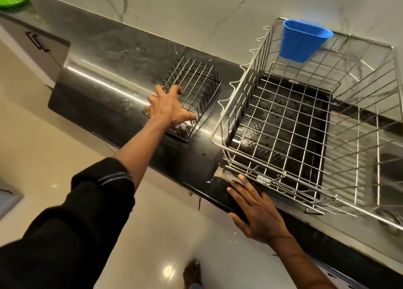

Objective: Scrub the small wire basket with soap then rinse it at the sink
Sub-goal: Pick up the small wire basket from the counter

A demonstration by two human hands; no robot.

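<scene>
**dishguy:** ok so where's the small wire basket (192,96) right now?

**sinkwatcher:** it's sitting on the black countertop (104,75), just left of the big steel dish rack (305,123). Left hand (169,110) is on it, fingers spread wide over the near-left rim, thumb pointing toward the rack side. Looks more like a loose open-palm touch than a proper clamp. I can't tell if any fingertips are actually hooked through the wires.

**dishguy:** anything under that hand?

**sinkwatcher:** yeah, right below the thumb at the basket's near corner there's some whitish foamy stuff (185,125), could be suds, can't say for sure. Beyond the fingertips the dark wires run up and away toward the marble wall (174,11).

**dishguy:** and the other hand?

**sinkwatcher:** right hand (255,210) is flat, fingers stretched out, holding nothing. It rests on the counter's front edge, fingertips touching or nearly touching the rack's near-left corner. There's a pale smear (224,173) on the counter right ahead of those fingertips.

**dishguy:** sink?

**sinkwatcher:** steel sink (388,201) is off to the right of the right hand, partly behind the rack wires. A blue plastic cup (303,40) hangs on the rack's far rim. Left arm has a black sleeve (72,223) pushed up to the elbow.
</scene>
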